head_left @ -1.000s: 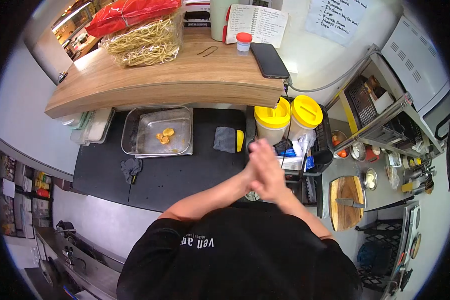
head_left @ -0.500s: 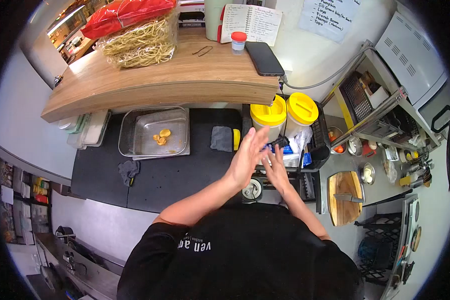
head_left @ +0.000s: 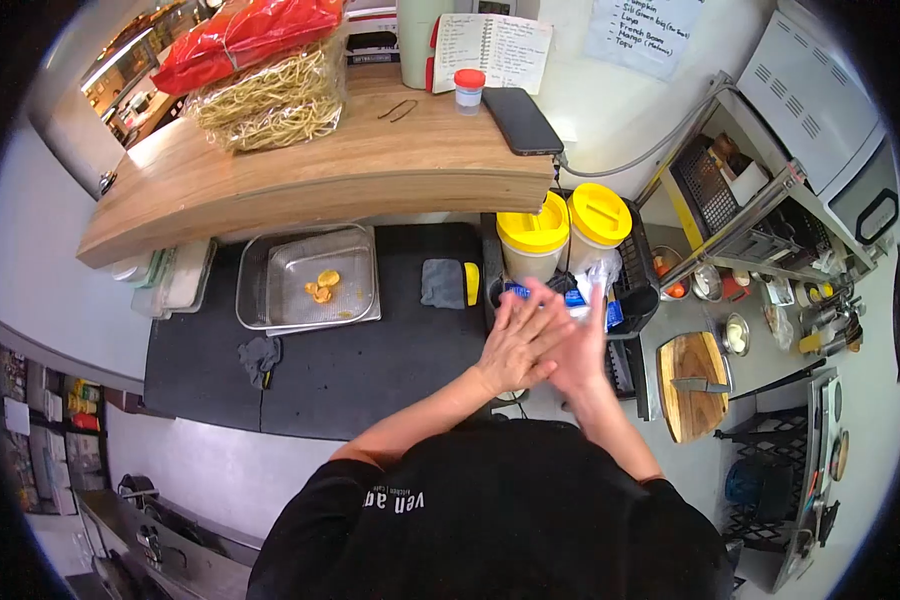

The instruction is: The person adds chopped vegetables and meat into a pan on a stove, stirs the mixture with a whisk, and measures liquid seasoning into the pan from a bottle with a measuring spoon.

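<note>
My left hand [head_left: 516, 346], fingers stretched out, lies across the palm of my right hand [head_left: 582, 352]. Both hands touch each other and hold nothing; the fingers of the right are slightly blurred. Just beyond them stands a black crate [head_left: 641, 290] with two yellow-lidded tubs [head_left: 533, 235], plus blue and white packets [head_left: 574, 298], partly covered by my fingers. On the dark counter to the left sit a folded grey cloth [head_left: 442, 284] and a yellow-ended item [head_left: 472, 284] against it.
A wire-mesh tray [head_left: 242, 290] holds a few orange-yellow pieces [head_left: 322, 290]. A crumpled grey cloth [head_left: 259, 357] lies in front. On the right, a knife [head_left: 698, 385] rests on a wooden board [head_left: 682, 424]. Overhead, a wooden shelf [head_left: 370, 165] carries noodles [head_left: 265, 108] and a phone [head_left: 522, 122].
My hands have come together, the left now laid over the right palm. Both have shifted slightly right and nearer my body. The camera view has tilted a little.
</note>
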Tool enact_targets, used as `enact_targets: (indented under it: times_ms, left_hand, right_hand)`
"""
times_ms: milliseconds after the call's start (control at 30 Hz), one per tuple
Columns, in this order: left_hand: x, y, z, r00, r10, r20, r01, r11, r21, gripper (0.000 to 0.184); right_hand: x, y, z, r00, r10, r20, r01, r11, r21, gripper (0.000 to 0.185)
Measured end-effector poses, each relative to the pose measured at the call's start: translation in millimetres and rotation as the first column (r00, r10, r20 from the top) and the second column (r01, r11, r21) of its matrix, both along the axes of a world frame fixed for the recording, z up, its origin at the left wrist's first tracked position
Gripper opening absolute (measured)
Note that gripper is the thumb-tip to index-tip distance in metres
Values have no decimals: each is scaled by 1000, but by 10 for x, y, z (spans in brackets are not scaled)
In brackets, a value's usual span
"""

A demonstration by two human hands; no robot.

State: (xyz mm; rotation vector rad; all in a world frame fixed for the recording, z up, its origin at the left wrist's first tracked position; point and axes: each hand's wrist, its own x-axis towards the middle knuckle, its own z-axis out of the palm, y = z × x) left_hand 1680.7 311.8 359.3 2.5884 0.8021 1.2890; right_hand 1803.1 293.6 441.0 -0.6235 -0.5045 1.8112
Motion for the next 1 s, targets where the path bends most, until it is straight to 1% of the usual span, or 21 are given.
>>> enact_targets:
  times_ms: [67,100,133,167,200,233,267,300,333,367,400,433,500,567,700,733,800,867,933,967,1000]
  left_hand:
    - [-30,19,-72,993,85,-82,-81,996,46,57]
    - [-21,1,-141,984,159,-78,-172,963,-208,60]
    - [-14,-14,-254,969,230,-95,-248,861,-444,63]
    - [91,-4,-640,950,299,-88,-289,737,-611,68]
    - [141,-29,-411,961,245,-126,-218,398,-891,68]
    - [259,-11,-711,989,144,30,-44,486,-873,68]
    - [449,-84,-839,979,121,166,113,359,-927,66]
    - [690,-109,-976,912,126,391,385,70,-920,66]
    - [683,-177,-605,833,185,521,539,-63,-840,65]
    - [670,-245,-206,743,269,613,665,-190,-723,64]
    - [716,-286,-242,711,266,650,703,-293,-648,62]
    - [835,-376,-278,669,273,691,734,-391,-556,60]
    - [1155,-605,-356,581,289,761,744,-569,-352,57]
    - [1414,-988,-481,513,336,790,682,-718,-137,54]
    - [2304,-1465,-1091,601,268,753,523,-845,-117,48]
    - [2356,-1529,-882,597,272,755,539,-833,-126,48]
    - [2553,-1754,-453,800,293,524,444,-876,-188,42]
    - [2928,-2008,-312,790,233,567,432,-867,-247,41]
    - [3283,-2287,-50,808,181,560,449,-805,-387,43]
    - [3467,-2432,15,792,201,576,454,-825,-337,50]
    - [3713,-2567,-66,802,192,566,436,-835,-335,50]
  right_hand:
    - [150,-29,373,979,-188,76,174,972,161,97]
    - [262,-32,462,920,-340,196,232,874,428,100]
    - [267,-100,631,838,-532,120,383,731,564,101]
    - [318,-168,734,667,-719,195,349,533,771,99]
    - [271,-244,851,458,-866,202,338,380,861,99]
    - [251,-301,765,339,-919,202,253,297,921,96]
    - [235,-381,621,217,-958,187,157,223,962,93]
    - [288,-423,298,225,-944,242,-99,225,969,84]
    - [363,-428,-94,219,-928,301,-350,213,912,75]
    - [388,-428,-413,87,-849,521,-559,391,731,68]
    - [420,-482,-611,-95,-724,684,-706,533,466,61]
    - [496,-593,-636,-96,-725,682,-710,531,463,61]
    - [702,-798,-621,-122,-614,780,-415,745,521,54]
    - [959,-1108,-578,-148,-624,767,-362,756,545,54]
    - [1458,-1632,-618,-233,-656,718,-253,753,607,56]
    - [1603,-1771,-661,-219,-668,711,-267,742,615,56]
    - [1947,-2067,-757,-244,-628,739,-94,773,627,56]
    - [2378,-2439,-804,-267,-623,735,-72,774,630,50]
    - [2921,-2834,-892,-416,-550,725,-44,808,588,43]
    - [3263,-3078,-1015,-495,-454,741,-20,859,512,42]
    - [3534,-3303,-1030,-495,-438,750,1,863,505,42]
